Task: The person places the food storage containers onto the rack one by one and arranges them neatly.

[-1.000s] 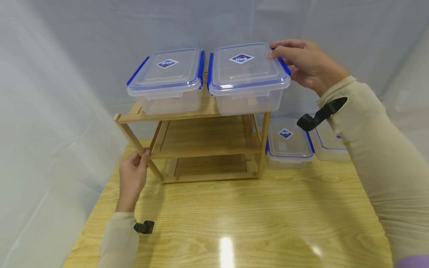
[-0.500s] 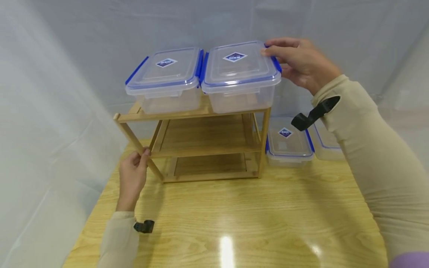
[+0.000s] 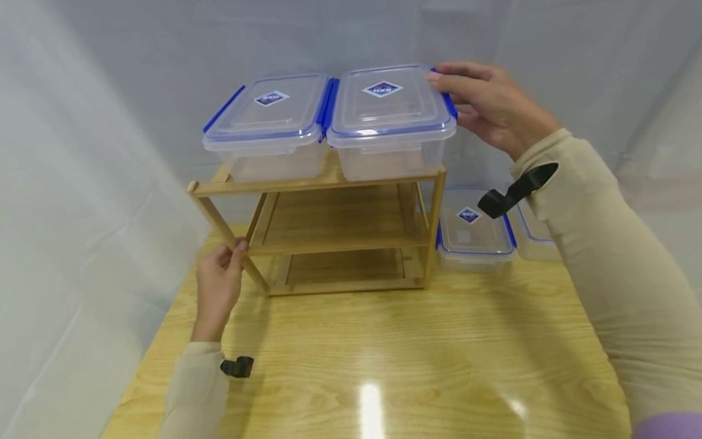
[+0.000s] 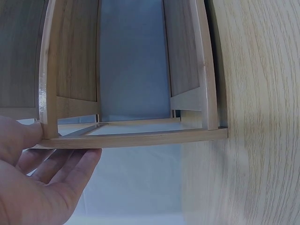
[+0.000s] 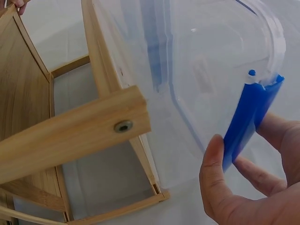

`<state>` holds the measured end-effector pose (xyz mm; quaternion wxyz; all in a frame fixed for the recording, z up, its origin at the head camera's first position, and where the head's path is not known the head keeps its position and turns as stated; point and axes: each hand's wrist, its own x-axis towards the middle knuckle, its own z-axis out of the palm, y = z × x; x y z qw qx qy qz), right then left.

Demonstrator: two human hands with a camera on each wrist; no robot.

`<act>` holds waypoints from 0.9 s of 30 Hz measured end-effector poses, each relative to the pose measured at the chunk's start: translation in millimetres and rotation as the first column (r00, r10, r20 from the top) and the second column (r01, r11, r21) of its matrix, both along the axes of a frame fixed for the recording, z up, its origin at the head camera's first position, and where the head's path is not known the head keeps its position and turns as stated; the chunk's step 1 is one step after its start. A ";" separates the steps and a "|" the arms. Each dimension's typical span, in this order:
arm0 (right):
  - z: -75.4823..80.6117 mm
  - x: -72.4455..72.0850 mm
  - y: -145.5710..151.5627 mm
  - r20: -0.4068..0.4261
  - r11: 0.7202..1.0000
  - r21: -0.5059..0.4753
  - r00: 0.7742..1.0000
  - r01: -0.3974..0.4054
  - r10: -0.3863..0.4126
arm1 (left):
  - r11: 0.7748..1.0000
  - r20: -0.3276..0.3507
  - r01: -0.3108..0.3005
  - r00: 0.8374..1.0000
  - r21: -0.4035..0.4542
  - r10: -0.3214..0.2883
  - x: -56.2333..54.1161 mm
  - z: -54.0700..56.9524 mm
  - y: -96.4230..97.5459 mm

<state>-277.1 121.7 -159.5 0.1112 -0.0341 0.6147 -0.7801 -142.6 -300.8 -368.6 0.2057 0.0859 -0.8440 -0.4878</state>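
Observation:
Two clear plastic food containers with blue clip latches stand side by side on the top shelf of a three-tier wooden rack (image 3: 340, 216). My right hand (image 3: 496, 107) holds the right food container (image 3: 392, 113) by its right edge. In the right wrist view, thumb and fingers lie on both sides of its blue latch (image 5: 251, 110). The left food container (image 3: 263, 125) touches it or nearly so, latch against latch. Low on the rack's left side, my left hand (image 3: 218, 283) pinches the front post (image 4: 136, 139) at the middle shelf.
Right of the rack, another lidded food container (image 3: 476, 235) stands on the wooden table (image 3: 329, 353). A further one (image 3: 537, 235) beside it is partly hidden by my right sleeve. The middle and bottom shelves bear nothing visible. A pale sheet (image 3: 109, 152) surrounds the table.
My right hand has slid the right food container leftward, and the gap between the two containers has closed. The left hand stays at the post.

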 end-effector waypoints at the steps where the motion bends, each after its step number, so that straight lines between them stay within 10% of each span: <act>1: -0.8 0.8 2.0 -0.006 1.000 0.008 1.000 -0.003 0.003 | 1.000 0.000 0.000 1.000 -0.001 0.000 -0.2 -0.1 0.0; 14: -23.0 22.5 40.3 -0.107 0.999 -0.027 0.994 -0.024 0.021 | 0.999 0.017 -0.009 1.000 -0.031 0.010 2.2 -0.5 1.2; 27: -86.1 55.5 86.5 -0.167 0.973 0.231 0.985 -0.013 0.053 | 1.000 0.047 -0.015 0.999 -0.014 0.015 1.9 1.6 -0.1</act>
